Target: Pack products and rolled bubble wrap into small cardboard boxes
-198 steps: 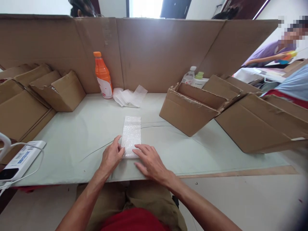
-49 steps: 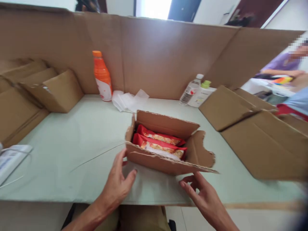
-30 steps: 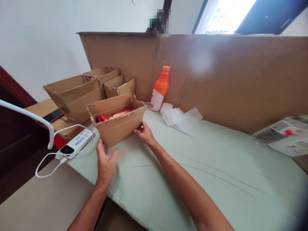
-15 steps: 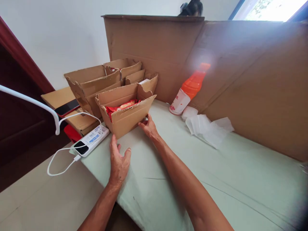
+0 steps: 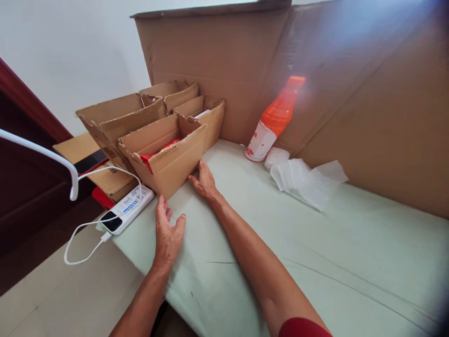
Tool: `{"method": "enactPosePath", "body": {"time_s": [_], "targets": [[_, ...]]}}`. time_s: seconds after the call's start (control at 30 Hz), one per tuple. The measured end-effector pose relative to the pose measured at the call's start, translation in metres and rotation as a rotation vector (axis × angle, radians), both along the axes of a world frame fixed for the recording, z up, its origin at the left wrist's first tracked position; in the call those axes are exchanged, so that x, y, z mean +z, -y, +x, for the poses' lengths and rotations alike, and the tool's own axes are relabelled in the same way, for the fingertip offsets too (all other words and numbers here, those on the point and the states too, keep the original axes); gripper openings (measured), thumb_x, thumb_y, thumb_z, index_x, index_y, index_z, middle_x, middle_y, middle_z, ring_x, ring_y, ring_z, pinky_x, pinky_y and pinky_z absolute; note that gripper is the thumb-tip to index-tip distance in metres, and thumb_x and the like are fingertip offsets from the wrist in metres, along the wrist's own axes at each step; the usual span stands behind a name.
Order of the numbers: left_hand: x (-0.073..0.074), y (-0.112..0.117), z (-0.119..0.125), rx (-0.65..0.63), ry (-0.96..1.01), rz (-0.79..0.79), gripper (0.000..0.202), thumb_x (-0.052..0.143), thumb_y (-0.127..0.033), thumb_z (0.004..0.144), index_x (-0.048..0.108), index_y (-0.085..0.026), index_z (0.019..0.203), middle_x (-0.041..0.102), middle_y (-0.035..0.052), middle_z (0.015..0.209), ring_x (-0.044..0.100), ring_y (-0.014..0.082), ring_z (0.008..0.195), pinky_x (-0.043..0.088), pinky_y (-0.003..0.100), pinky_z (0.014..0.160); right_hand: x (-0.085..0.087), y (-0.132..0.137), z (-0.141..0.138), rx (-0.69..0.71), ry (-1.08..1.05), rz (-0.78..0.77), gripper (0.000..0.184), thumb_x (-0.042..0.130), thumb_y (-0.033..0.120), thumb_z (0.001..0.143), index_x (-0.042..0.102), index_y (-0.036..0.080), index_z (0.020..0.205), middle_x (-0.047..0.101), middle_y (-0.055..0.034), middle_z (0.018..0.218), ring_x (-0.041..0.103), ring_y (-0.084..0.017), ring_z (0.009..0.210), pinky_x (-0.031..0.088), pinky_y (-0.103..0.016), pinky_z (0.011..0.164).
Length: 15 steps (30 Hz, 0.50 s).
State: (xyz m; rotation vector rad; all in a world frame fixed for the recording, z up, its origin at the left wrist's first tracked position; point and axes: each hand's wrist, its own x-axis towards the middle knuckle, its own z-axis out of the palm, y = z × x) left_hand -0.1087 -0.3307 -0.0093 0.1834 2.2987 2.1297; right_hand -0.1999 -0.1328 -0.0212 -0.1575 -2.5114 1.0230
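Observation:
An open-topped cardboard box [image 5: 175,168] with red packets [image 5: 164,147] inside stands at the front of a group of similar boxes. My right hand [image 5: 204,181] rests its outstretched fingers against the box's lower right corner, thumb spread. Near the lower left front corner is my left hand [image 5: 168,231], palm turned inward, fingers and thumb apart. Its fingertips are at that corner; whether they touch it I cannot tell. Neither hand is wrapped around anything.
More cardboard boxes [image 5: 122,117] stand behind. A white power bank [image 5: 128,208] with a white cable lies left, at the table edge. A bottle of orange drink [image 5: 271,124] leans against the cardboard wall [image 5: 217,56], beside crumpled white wrapping [image 5: 308,180]. A dark phone [image 5: 91,161] lies far left.
The front box has shifted left and back against the other boxes, and my right hand has moved along with it. My left hand stays near its corner. The camera view has tilted slightly down.

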Motion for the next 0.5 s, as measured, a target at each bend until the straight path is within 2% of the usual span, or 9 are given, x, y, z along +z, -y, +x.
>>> {"method": "enactPosePath", "body": {"time_s": [0.07, 0.13, 0.2, 0.3, 0.4, 0.5], "targets": [[-0.001, 0.000, -0.007, 0.006, 0.001, -0.011, 0.084, 0.065, -0.028, 0.080, 0.027, -0.018, 0.154, 0.027, 0.0202, 0.162, 0.035, 0.0336, 0.148, 0.033, 0.053, 0.121, -0.002, 0.004, 0.000, -0.011, 0.053, 0.024, 0.074, 0.054, 0.034, 0.086, 0.030, 0.008, 0.151, 0.032, -0.0247, 0.160, 0.032, -0.037, 0.147, 0.032, -0.056, 0.117], [-0.005, 0.000, -0.012, 0.007, -0.019, -0.037, 0.083, 0.065, -0.029, 0.079, 0.029, -0.019, 0.154, 0.026, 0.0197, 0.163, 0.035, 0.0336, 0.149, 0.032, 0.053, 0.121, 0.001, 0.007, 0.001, -0.021, 0.102, 0.051, 0.072, 0.054, 0.031, 0.088, 0.032, 0.006, 0.152, 0.029, -0.0241, 0.163, 0.031, -0.036, 0.149, 0.031, -0.055, 0.118], [-0.010, 0.002, -0.015, -0.001, -0.032, -0.076, 0.082, 0.065, -0.030, 0.079, 0.030, -0.020, 0.153, 0.027, 0.0196, 0.162, 0.037, 0.0339, 0.148, 0.032, 0.053, 0.121, 0.007, 0.011, 0.005, -0.026, 0.132, 0.096, 0.069, 0.054, 0.026, 0.088, 0.036, 0.005, 0.151, 0.030, -0.0238, 0.163, 0.034, -0.035, 0.148, 0.032, -0.053, 0.118], [-0.018, 0.007, -0.015, -0.004, -0.042, -0.140, 0.084, 0.067, -0.033, 0.078, 0.031, -0.020, 0.152, 0.034, 0.0210, 0.157, 0.043, 0.0354, 0.144, 0.035, 0.054, 0.119, 0.017, 0.019, 0.020, 0.006, 0.156, 0.196, 0.057, 0.057, 0.023, 0.089, 0.049, 0.009, 0.144, 0.043, -0.0191, 0.157, 0.042, -0.031, 0.143, 0.035, -0.047, 0.116], [-0.021, 0.011, -0.014, 0.011, -0.124, -0.199, 0.084, 0.069, -0.036, 0.076, 0.036, -0.015, 0.150, 0.043, 0.0218, 0.149, 0.049, 0.0349, 0.138, 0.038, 0.051, 0.117, 0.019, 0.033, 0.053, 0.074, 0.169, 0.301, 0.039, 0.061, 0.032, 0.093, 0.062, 0.018, 0.130, 0.055, -0.0108, 0.149, 0.047, -0.026, 0.138, 0.037, -0.042, 0.114], [-0.016, 0.013, -0.012, 0.004, -0.180, -0.309, 0.078, 0.067, -0.040, 0.075, 0.046, -0.012, 0.144, 0.050, 0.0203, 0.142, 0.056, 0.0359, 0.129, 0.043, 0.053, 0.114, 0.013, 0.046, 0.104, 0.145, 0.128, 0.467, 0.040, 0.054, 0.044, 0.099, 0.060, 0.019, 0.131, 0.055, -0.0102, 0.149, 0.045, -0.026, 0.139, 0.036, -0.042, 0.113]]}}
